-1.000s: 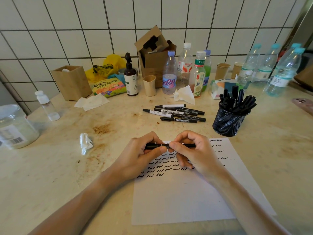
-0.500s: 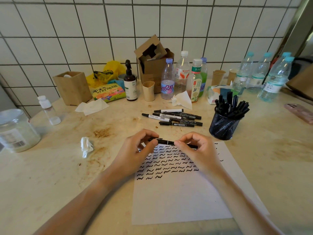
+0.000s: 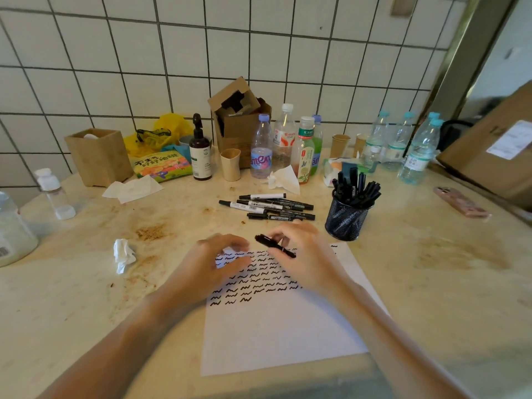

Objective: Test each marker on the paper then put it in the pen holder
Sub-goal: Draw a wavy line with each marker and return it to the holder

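A black marker [image 3: 273, 244] lies slanted in my right hand [image 3: 309, 262], held by the fingertips just above the top of the white paper [image 3: 283, 336]. Rows of black squiggles cover the paper's upper part. My left hand [image 3: 211, 264] hovers beside it over the paper's left edge, fingers curled loosely and apart from the marker, holding nothing I can see. Several loose markers [image 3: 267, 205] lie in a pile behind my hands. The black mesh pen holder [image 3: 345, 223] stands to the right of that pile with several markers upright in it.
A crumpled tissue [image 3: 123, 254] lies left of the paper. Bottles [image 3: 261, 148], a cardboard box [image 3: 240, 122], a pump bottle [image 3: 200, 151] and cups line the tiled wall. A phone [image 3: 460, 202] lies at the right, a plastic jar [image 3: 11, 228] at the far left.
Both hands held the marker level before. My left hand has let go and drawn back left, and my right hand has tilted the marker. The camera has tipped upward.
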